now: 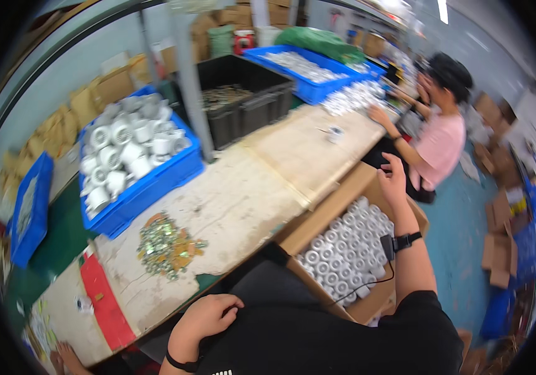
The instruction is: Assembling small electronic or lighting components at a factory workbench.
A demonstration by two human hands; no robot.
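My right hand [394, 180] is raised above the far end of an open cardboard box [318, 219], its fingers bent and apart with nothing visible in them. Rows of white cylindrical plastic parts [345, 251] fill that box. My left hand [213, 314] rests near my lap by the table's front edge, thumb and fingers loosely apart, seemingly holding nothing. In front of it, a pile of small green and yellow pieces [166, 244] lies on the worn table [218, 200]. Farther along the tabletop sits one small white part [334, 132].
A blue crate [149, 199] of white sockets-shaped parts and a black bin [243, 119] stand behind a metal post [192, 87]. Another person [437, 137] in pink works at the far right beside loose white parts [352, 99]. Someone else's hand [68, 357] shows at lower left.
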